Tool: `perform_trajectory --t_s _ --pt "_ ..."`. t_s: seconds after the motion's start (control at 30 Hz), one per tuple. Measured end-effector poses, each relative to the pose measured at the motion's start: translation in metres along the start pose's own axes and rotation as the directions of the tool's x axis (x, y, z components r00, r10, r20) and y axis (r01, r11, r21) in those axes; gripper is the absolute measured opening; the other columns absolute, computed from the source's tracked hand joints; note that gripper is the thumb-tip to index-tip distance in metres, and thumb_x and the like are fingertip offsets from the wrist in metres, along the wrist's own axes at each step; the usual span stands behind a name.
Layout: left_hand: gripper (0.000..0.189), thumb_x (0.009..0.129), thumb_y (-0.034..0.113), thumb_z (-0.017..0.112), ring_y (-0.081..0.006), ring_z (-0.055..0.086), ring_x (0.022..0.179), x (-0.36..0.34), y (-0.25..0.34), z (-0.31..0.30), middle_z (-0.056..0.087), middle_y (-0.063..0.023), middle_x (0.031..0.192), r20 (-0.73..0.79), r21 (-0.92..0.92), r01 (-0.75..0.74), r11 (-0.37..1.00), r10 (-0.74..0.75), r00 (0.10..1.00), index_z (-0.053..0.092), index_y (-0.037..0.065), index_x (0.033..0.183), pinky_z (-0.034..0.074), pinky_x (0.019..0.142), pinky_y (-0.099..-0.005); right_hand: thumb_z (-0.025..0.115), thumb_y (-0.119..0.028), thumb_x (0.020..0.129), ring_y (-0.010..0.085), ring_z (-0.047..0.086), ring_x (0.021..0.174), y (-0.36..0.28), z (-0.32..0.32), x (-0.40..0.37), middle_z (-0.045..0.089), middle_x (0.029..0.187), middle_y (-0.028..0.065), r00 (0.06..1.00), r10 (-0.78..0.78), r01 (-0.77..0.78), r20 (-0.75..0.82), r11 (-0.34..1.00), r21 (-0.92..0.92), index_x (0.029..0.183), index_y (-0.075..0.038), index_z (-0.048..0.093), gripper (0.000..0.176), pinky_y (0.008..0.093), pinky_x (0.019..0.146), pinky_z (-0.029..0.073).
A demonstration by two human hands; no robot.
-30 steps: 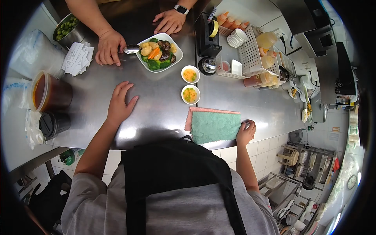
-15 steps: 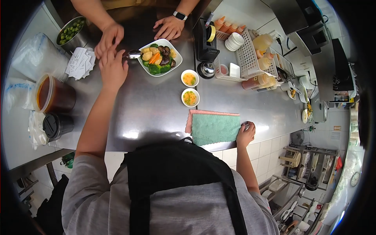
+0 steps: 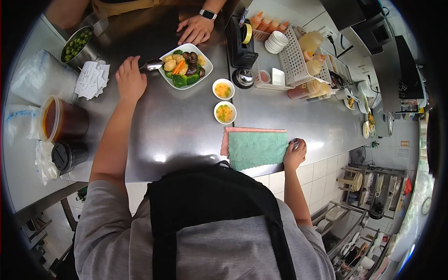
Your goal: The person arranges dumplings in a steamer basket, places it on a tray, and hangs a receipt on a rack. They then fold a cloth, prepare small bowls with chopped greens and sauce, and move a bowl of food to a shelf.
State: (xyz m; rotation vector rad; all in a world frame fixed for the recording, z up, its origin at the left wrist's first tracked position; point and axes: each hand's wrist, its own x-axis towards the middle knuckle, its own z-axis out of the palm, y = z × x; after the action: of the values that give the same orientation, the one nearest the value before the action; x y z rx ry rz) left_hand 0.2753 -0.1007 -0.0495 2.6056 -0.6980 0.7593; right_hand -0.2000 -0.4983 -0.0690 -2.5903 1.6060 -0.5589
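Note:
My left hand (image 3: 130,79) is over the steel counter, its fingers closed around the handle of a metal spoon (image 3: 155,64). The spoon's head points right, at the left rim of a white square bowl (image 3: 205,77) of broccoli, carrot, mushrooms and pale round pieces. To the right, my right hand (image 3: 295,154) rests curled at the counter's front edge; what lies under its fingers is hidden. Beside it is a folded green cloth (image 3: 259,148) over a pink cloth (image 3: 225,142). Two small cups of orange-yellow sauce, an upper cup (image 3: 223,89) and a lower cup (image 3: 225,112), sit between bowl and cloths.
Opposite, a co-worker's hand (image 3: 195,29) lies flat behind the bowl. On the left are paper slips (image 3: 92,79), a steel pot (image 3: 88,52) of green vegetables and a tub of brown liquid (image 3: 70,120). A call bell (image 3: 243,78) and sauce bottles (image 3: 311,41) stand right.
The co-worker's other hand has left the spot by my left hand and drawn back to the upper left, where a clear container now shows by the pot. My hands stay nearly still.

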Motion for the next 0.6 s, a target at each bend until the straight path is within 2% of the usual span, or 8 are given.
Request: perform_trajectory --t_s 0.07,0.13,0.27,0.33,0.43,0.5,0.57,0.6 --pt "0.029 0.088 0.013 0.061 -0.0305 0.054 0.120 -0.004 -0.015 0.009 0.057 -0.0070 0.126 -0.007 0.060 0.008 0.998 -0.008 1.000 0.063 0.012 0.116 0.042 0.102 -0.0451 0.060 -0.028 0.094 0.0313 0.045 0.135 -0.001 -0.001 0.000 0.053 0.140 0.0070 1.000 0.007 -0.007 0.007 1.000 -0.005 0.126 -0.012 0.056 0.036 0.0526 0.107 0.034" --pt "0.020 0.094 0.019 0.060 -0.0340 0.059 0.110 -0.005 -0.025 0.012 0.063 -0.0115 0.116 0.285 0.051 0.115 0.992 -0.125 0.950 0.063 0.009 0.111 0.043 0.102 -0.0481 0.060 -0.028 0.094 0.0312 0.045 0.134 -0.001 -0.001 0.000 0.053 0.140 0.0071 1.000 0.001 -0.001 0.012 1.000 -0.008 0.126 -0.012 0.056 0.036 0.0524 0.107 0.034" --pt "0.018 0.100 0.023 0.054 -0.0404 0.062 0.096 -0.006 -0.043 0.026 0.065 -0.0167 0.100 0.132 0.000 0.013 1.000 -0.013 0.991 0.062 0.007 0.105 0.048 0.093 -0.0497 0.060 -0.028 0.094 0.0311 0.044 0.135 -0.002 -0.002 0.001 0.052 0.140 0.0071 1.000 0.020 -0.020 0.014 1.000 -0.012 0.125 -0.012 0.056 0.036 0.0520 0.107 0.034" --pt "0.020 0.103 0.021 0.050 -0.0443 0.062 0.088 -0.004 -0.031 0.022 0.066 -0.0207 0.094 0.106 -0.221 0.214 0.951 -0.195 0.975 0.062 0.005 0.102 0.050 0.084 -0.0492 0.060 -0.029 0.094 0.0309 0.044 0.135 -0.002 -0.002 0.001 0.052 0.141 0.0071 1.000 0.013 -0.013 0.018 1.000 0.002 0.125 -0.012 0.056 0.036 0.0522 0.107 0.034" --pt "0.022 0.104 0.019 0.048 -0.0462 0.062 0.089 0.004 -0.007 0.023 0.067 -0.0228 0.095 0.134 -0.485 0.258 0.836 -0.221 0.966 0.062 0.002 0.102 0.051 0.080 -0.0478 0.060 -0.029 0.094 0.0311 0.044 0.136 -0.003 -0.002 0.001 0.052 0.141 0.0072 1.000 0.022 -0.022 0.018 1.000 -0.004 0.125 -0.013 0.056 0.036 0.0523 0.108 0.033" --pt "0.024 0.101 0.023 0.055 -0.0373 0.068 0.086 0.011 0.007 0.030 0.070 -0.0189 0.090 0.142 -0.566 0.288 0.772 -0.252 0.957 0.067 0.002 0.100 0.051 0.078 -0.0426 0.060 -0.029 0.093 0.0311 0.044 0.135 -0.003 -0.001 0.001 0.052 0.140 0.0072 1.000 0.020 -0.020 0.009 1.000 -0.004 0.126 -0.013 0.056 0.036 0.0524 0.108 0.033" --pt "0.029 0.096 0.030 0.064 -0.0227 0.068 0.079 0.017 0.021 0.038 0.071 -0.0112 0.083 0.451 -0.539 0.610 0.581 -0.412 0.791 0.071 0.002 0.099 0.050 0.073 -0.0354 0.059 -0.029 0.093 0.0311 0.044 0.135 -0.003 0.000 0.001 0.052 0.140 0.0072 1.000 0.018 -0.018 -0.006 1.000 -0.003 0.126 -0.013 0.056 0.036 0.0526 0.108 0.033" --pt "0.029 0.097 0.031 0.067 -0.0072 0.055 0.070 0.016 0.025 0.045 0.062 0.0027 0.077 0.476 -0.618 0.620 0.484 -0.397 0.784 0.070 0.002 0.097 0.045 0.067 -0.0253 0.060 -0.028 0.093 0.0309 0.044 0.135 -0.002 -0.001 0.000 0.053 0.140 0.0072 1.000 0.010 -0.010 -0.004 1.000 0.003 0.125 -0.013 0.056 0.036 0.0528 0.108 0.033"
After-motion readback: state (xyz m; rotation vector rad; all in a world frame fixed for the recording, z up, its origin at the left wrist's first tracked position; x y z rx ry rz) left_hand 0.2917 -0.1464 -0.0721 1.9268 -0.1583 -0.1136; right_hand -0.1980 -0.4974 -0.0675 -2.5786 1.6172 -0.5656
